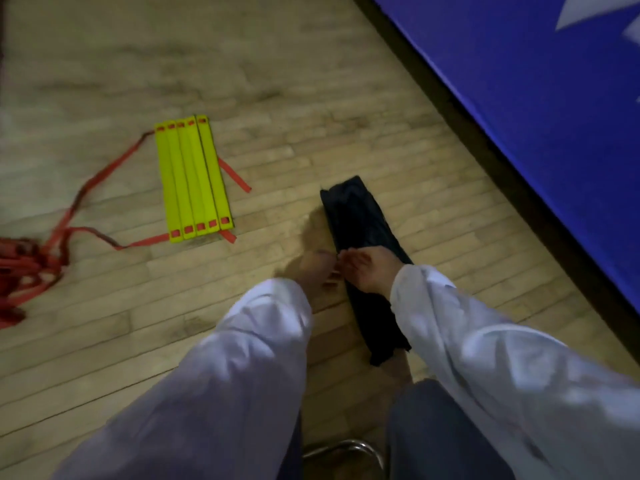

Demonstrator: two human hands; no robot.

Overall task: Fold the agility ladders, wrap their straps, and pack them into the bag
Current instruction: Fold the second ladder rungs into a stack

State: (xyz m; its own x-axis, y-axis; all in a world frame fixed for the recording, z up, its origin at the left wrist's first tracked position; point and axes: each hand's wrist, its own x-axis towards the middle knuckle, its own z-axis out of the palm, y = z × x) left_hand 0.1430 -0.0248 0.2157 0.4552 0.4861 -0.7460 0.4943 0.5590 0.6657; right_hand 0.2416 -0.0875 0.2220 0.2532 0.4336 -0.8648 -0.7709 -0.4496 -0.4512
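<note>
Both hands, left hand (317, 271) and right hand (367, 271), pinch the black bag (360, 220); left of it, the yellow ladder's (192, 178) loose red straps (79, 199) could tangle

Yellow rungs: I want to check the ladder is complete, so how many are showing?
5, side by side in one flat row on the wooden floor, left of the black bag. More may lie hidden underneath.
</note>
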